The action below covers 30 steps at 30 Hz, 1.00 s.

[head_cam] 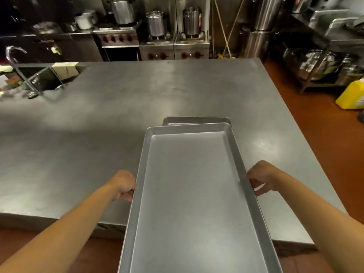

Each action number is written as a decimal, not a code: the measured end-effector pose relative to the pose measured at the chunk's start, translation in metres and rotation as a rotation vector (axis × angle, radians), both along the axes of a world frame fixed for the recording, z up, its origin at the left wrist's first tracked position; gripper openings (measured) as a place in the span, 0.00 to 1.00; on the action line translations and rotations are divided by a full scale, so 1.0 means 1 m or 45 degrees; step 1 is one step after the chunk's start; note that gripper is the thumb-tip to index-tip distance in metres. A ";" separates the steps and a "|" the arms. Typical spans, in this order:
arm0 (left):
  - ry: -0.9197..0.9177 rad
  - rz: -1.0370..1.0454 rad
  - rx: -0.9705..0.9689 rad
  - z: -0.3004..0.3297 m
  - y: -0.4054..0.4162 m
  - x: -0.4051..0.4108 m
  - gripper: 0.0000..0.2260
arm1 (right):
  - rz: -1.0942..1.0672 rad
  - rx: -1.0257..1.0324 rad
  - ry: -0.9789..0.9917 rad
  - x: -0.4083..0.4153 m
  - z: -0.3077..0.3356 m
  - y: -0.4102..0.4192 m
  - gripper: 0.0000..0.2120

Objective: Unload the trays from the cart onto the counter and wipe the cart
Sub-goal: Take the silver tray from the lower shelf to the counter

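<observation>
I hold a long, shallow metal tray (193,194) lengthwise in front of me, above the near edge of the steel counter (98,134). My left hand (124,186) grips its left rim and my right hand (260,179) grips its right rim, fingers curled under. The tray's far end overlaps a second metal tray (197,120) that lies flat on the counter; only that one's far rim shows. The cart is out of view.
A sink with a tap (21,75) is set into the counter's far left. Stoves with steel pots (155,23) line the back wall. A yellow canister (352,93) stands on the red floor at right, beside a low rack.
</observation>
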<state>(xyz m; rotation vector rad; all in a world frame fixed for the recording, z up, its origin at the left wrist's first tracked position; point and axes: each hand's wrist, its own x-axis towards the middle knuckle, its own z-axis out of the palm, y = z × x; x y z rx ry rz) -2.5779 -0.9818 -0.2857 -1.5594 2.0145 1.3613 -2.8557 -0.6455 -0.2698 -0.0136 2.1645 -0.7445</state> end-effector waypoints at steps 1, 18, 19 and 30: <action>-0.007 -0.001 -0.001 -0.005 -0.005 -0.006 0.09 | -0.013 0.011 0.006 -0.004 -0.006 -0.005 0.05; -0.001 -0.115 -0.127 -0.059 -0.082 -0.135 0.15 | -0.218 0.060 0.145 -0.090 -0.081 -0.065 0.03; 0.000 -0.139 -0.119 -0.063 -0.084 -0.141 0.17 | -0.221 0.067 0.163 -0.094 -0.083 -0.067 0.03; -0.045 -0.203 -0.307 -0.101 -0.108 -0.163 0.06 | -0.143 0.189 0.262 -0.119 -0.110 -0.083 0.05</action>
